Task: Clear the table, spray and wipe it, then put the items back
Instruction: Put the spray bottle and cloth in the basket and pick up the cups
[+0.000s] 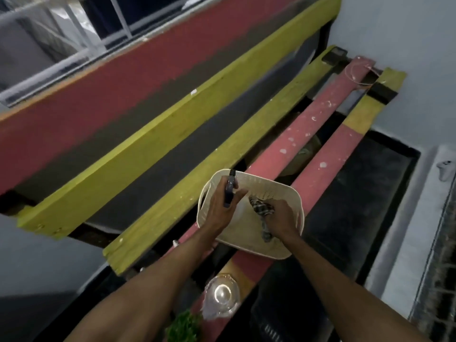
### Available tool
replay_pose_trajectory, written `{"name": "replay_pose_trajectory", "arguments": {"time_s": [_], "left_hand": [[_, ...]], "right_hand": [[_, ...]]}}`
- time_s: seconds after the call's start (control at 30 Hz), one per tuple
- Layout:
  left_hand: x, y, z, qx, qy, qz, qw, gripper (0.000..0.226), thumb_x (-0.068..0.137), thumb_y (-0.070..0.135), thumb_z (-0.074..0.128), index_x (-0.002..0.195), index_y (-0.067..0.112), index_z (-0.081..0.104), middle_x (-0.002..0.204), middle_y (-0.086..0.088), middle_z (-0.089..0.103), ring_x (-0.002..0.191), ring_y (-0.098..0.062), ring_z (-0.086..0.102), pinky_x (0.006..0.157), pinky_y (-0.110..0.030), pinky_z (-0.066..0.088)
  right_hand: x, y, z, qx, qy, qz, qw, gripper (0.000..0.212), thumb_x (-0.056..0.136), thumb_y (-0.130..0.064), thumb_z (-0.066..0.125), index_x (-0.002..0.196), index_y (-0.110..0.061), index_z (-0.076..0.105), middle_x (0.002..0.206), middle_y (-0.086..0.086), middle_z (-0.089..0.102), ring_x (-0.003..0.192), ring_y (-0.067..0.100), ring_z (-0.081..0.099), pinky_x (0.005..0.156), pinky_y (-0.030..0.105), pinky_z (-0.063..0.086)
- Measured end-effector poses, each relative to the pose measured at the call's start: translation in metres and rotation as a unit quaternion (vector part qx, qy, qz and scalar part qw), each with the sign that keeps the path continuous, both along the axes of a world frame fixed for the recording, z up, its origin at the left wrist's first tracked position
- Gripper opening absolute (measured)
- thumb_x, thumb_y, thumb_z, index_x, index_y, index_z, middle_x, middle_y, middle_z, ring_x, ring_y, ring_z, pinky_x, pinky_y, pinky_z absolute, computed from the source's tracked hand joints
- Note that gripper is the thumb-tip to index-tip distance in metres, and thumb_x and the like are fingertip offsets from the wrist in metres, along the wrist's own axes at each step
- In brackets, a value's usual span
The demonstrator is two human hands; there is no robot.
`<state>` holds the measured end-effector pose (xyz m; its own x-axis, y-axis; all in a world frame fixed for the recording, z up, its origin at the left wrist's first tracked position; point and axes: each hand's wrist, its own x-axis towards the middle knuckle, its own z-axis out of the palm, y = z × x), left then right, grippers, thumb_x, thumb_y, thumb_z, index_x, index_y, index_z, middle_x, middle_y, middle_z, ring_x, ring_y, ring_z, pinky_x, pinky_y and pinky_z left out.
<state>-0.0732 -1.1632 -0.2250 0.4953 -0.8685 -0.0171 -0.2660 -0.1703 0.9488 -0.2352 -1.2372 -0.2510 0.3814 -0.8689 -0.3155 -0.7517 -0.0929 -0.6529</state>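
Observation:
A cream perforated plastic basket point(269, 187) rests on the red and yellow slatted bench. Over its left side my left hand point(220, 206) grips a spray bottle point(230, 187) by its dark blue trigger head; the white body is mostly hidden by my fingers. My right hand point(282, 217) is inside the basket, closed on a checked grey cloth point(261, 208) that hangs down from my fist.
A long table point(153, 104) of red, grey and yellow planks runs diagonally to the upper left. On the bench near me stand a clear glass jar point(222, 298) and a green leafy plant point(183, 327). A dark mat point(370, 193) lies to the right, by a white wall.

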Motion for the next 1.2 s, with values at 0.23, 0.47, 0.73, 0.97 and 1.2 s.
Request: {"name": "replay_pose_trajectory", "arguments": {"time_s": [0.23, 0.47, 0.73, 0.97, 1.2], "left_hand": [[0.019, -0.003, -0.050, 0.129, -0.019, -0.110, 0.985, 0.054, 0.081, 0.023, 0.084, 0.114, 0.010, 0.044, 0.080, -0.006, 0.052, 0.069, -0.030, 0.052, 0.063, -0.035, 0.043], [0.039, 0.016, -0.028, 0.214, -0.084, -0.178, 0.957, 0.104, 0.068, -0.001, 0.086, 0.149, 0.019, 0.024, 0.145, -0.008, 0.049, 0.123, -0.024, 0.053, 0.090, -0.028, 0.043], [0.065, 0.117, 0.048, 0.095, -0.055, -0.009, 0.994, 0.051, 0.082, -0.013, 0.066, 0.125, 0.010, 0.054, 0.128, -0.003, 0.061, 0.106, -0.019, 0.067, 0.085, -0.028, 0.058], [0.069, 0.260, 0.007, 0.149, -0.050, 0.239, 0.958, 0.035, 0.087, 0.000, 0.068, 0.120, 0.010, 0.061, 0.119, -0.006, 0.066, 0.109, -0.025, 0.065, 0.092, -0.038, 0.055], [0.059, 0.297, -0.073, 0.258, 0.001, 0.225, 0.940, 0.095, 0.066, 0.017, 0.091, 0.145, 0.003, 0.040, 0.144, -0.019, 0.049, 0.132, -0.034, 0.049, 0.106, -0.046, 0.045]], "right_hand": [[0.009, -0.004, -0.055, 0.015, 0.006, 0.110, 0.994, 0.025, 0.085, -0.001, 0.066, 0.109, -0.003, 0.075, 0.115, 0.017, 0.072, 0.113, 0.032, 0.064, 0.102, 0.039, 0.048], [0.012, 0.002, -0.028, 0.041, 0.008, 0.077, 0.996, 0.027, 0.085, -0.001, 0.069, 0.111, 0.002, 0.074, 0.115, 0.019, 0.073, 0.111, 0.032, 0.066, 0.095, 0.036, 0.051], [0.026, 0.095, 0.050, -0.138, -0.066, -0.100, 0.983, 0.024, 0.091, -0.006, 0.055, 0.109, -0.013, 0.070, 0.117, 0.008, 0.060, 0.113, 0.029, 0.058, 0.097, 0.043, 0.049], [0.064, 0.199, 0.017, -0.023, -0.074, 0.131, 0.988, 0.025, 0.092, -0.014, 0.063, 0.117, -0.015, 0.064, 0.111, 0.000, 0.063, 0.102, 0.017, 0.060, 0.089, 0.038, 0.053], [0.113, 0.202, -0.054, 0.045, 0.037, 0.236, 0.970, 0.083, 0.078, -0.021, 0.078, 0.149, -0.011, 0.036, 0.145, 0.013, 0.047, 0.136, 0.031, 0.044, 0.106, 0.040, 0.043]]}}
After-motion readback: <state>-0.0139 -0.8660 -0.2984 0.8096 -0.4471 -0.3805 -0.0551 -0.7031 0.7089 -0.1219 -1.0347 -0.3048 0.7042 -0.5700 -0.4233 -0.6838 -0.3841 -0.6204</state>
